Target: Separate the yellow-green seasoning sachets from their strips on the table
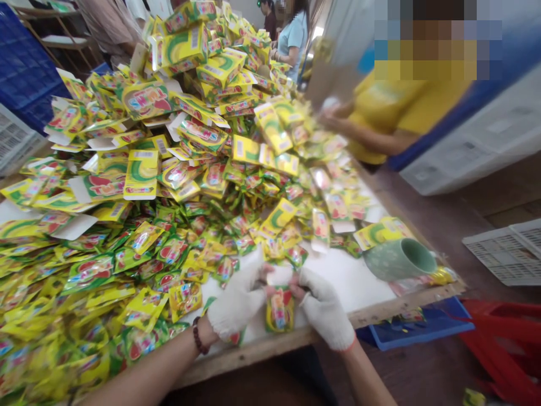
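Note:
Between my hands, near the table's front edge, is a small green and yellow printed box [279, 310] with a red fruit picture. Its white flap stands up at the far end. My left hand [240, 299], in a white glove with bare fingertips, pinches the box's left side. On the right side, the gloved fingers of my right hand [323, 307] close on the same box. Whether anything is inside it is hidden. Left of my left hand lie shiny yellow packets [186, 299] and green packets [91, 270] in a loose heap.
A tall pile of yellow cartons [181, 48] covers the far side of the table [359, 287]. A green cylinder [399, 259] lies at the right corner. Below are a blue tray [422, 332] and a red stool [502, 338]. A person in yellow [406, 107] stands at right; others work behind.

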Available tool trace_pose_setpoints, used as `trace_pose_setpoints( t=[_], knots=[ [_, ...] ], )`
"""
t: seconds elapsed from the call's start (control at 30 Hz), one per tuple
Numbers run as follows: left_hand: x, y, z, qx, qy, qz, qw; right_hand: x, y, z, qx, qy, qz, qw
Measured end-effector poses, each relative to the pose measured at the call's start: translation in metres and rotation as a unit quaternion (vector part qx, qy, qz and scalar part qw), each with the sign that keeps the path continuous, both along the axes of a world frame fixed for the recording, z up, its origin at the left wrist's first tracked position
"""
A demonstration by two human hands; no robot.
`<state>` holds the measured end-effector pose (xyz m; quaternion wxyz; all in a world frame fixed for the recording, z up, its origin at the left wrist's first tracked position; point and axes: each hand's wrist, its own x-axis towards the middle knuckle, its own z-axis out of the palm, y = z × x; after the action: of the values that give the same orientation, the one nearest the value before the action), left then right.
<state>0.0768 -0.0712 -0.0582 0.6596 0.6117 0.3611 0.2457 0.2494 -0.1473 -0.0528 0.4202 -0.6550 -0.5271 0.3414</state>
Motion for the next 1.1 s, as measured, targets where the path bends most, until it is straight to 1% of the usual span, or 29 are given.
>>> trace_pose_setpoints(
  t=[0.03,0.1,0.13,0.17,0.2,0.27,0.3,0.33,0.4,0.47,0.57,0.63,0.7,0.77,0.83,0.9,0.97,1.03,1.1],
  knots=[
    [0.001,0.000,-0.001,-0.028,-0.024,0.015,0.999,0.000,0.001,0.001,-0.015,0.028,-0.003,0.999],
    [0.002,0.000,0.000,-0.064,-0.049,0.010,0.997,0.000,0.002,0.001,-0.032,0.115,-0.009,0.993],
    [0.002,0.000,0.000,-0.062,-0.041,0.000,0.997,0.000,0.002,0.001,-0.036,0.148,-0.008,0.988],
    [0.001,0.001,0.002,-0.043,-0.023,-0.008,0.999,0.000,0.003,0.001,-0.039,0.159,-0.003,0.987],
    [0.000,0.001,0.004,-0.012,0.003,-0.014,1.000,0.001,0.003,0.002,-0.040,0.144,0.006,0.989],
    [-0.003,0.001,0.008,0.065,0.060,-0.018,0.996,0.001,0.003,0.005,-0.031,0.071,0.030,0.997],
    [-0.004,0.001,0.011,0.091,0.080,-0.020,0.992,0.002,0.003,0.007,-0.019,0.040,0.041,0.998],
    [-0.006,0.001,0.013,0.102,0.088,-0.024,0.991,0.002,0.004,0.010,-0.006,0.021,0.052,0.998],
    [-0.007,0.000,0.018,0.083,0.072,-0.031,0.994,0.002,0.004,0.016,0.005,0.009,0.060,0.998],
    [-0.007,-0.001,0.021,0.036,0.054,-0.032,0.997,0.002,0.004,0.020,-0.010,0.011,0.061,0.998],
    [-0.005,0.000,0.022,-0.015,0.068,-0.011,0.998,-0.001,0.005,0.021,-0.036,0.032,0.051,0.998],
    [-0.004,0.000,0.021,-0.028,0.070,0.002,0.997,-0.002,0.007,0.020,-0.041,0.040,0.044,0.997],
    [-0.005,0.000,0.019,-0.019,0.066,0.006,0.998,-0.003,0.008,0.019,-0.035,0.025,0.049,0.998],
    [-0.010,-0.002,0.016,0.028,0.075,-0.008,0.997,-0.001,0.008,0.019,-0.014,-0.014,0.075,0.997],
    [-0.017,-0.007,0.014,0.128,0.090,-0.032,0.987,0.002,0.007,0.019,0.021,-0.049,0.126,0.991],
    [-0.024,-0.014,0.012,0.253,0.094,-0.055,0.961,0.005,0.004,0.021,0.048,-0.068,0.177,0.981],
    [-0.028,-0.021,0.011,0.356,0.091,-0.056,0.928,0.006,0.001,0.022,0.057,-0.079,0.205,0.974],
    [-0.029,-0.025,0.010,0.406,0.094,-0.044,0.908,0.004,0.001,0.021,0.050,-0.088,0.205,0.973],
    [-0.027,-0.023,0.010,0.415,0.113,-0.037,0.902,0.000,0.002,0.018,0.039,-0.086,0.180,0.979]
  ],
)
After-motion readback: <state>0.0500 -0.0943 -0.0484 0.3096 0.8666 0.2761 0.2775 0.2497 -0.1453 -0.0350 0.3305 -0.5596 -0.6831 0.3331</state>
